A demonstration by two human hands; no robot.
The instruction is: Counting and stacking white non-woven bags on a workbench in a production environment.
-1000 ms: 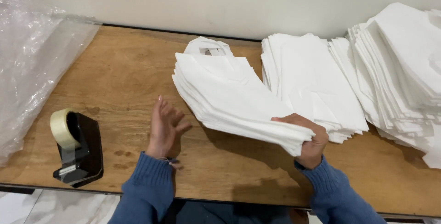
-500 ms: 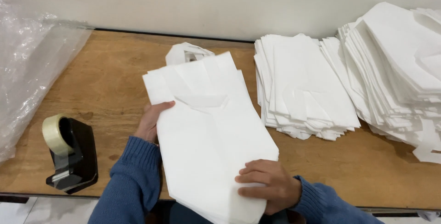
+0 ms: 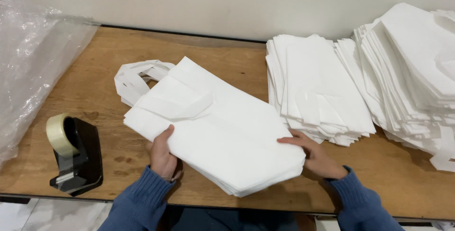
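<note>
One bundle of white bags (image 3: pixel 222 131) lies flat on the wooden tabletop (image 3: pixel 95 65), at about 6 o'clock in the view, its looped handles (image 3: pixel 137 77) fanning out toward 10 o'clock. Two hands frame it. The left hand (image 3: pixel 163 155) takes the bundle's near-left edge at 7 o'clock — thumb on top, fingers tucked under, so its grip is closed on the bags. The right hand (image 3: pixel 315 155) rests against the bundle's right edge at 4 o'clock, fingers stretched flat and touching the bags, the grip loose rather than clenched. Both arms wear blue sleeves.

Two more piles of white bags sit apart from the bundle: a middle pile (image 3: pixel 317 89) at 2 o'clock, just beside the right hand, and a taller fanned pile (image 3: pixel 417 70) at 3 o'clock. One black tape dispenser (image 3: pixel 76 155) with a pale roll stands at 8 o'clock — near the tabletop's front edge. One sheet of clear plastic wrap (image 3: pixel 33 70) lies bunched at 9 o'clock.
</note>
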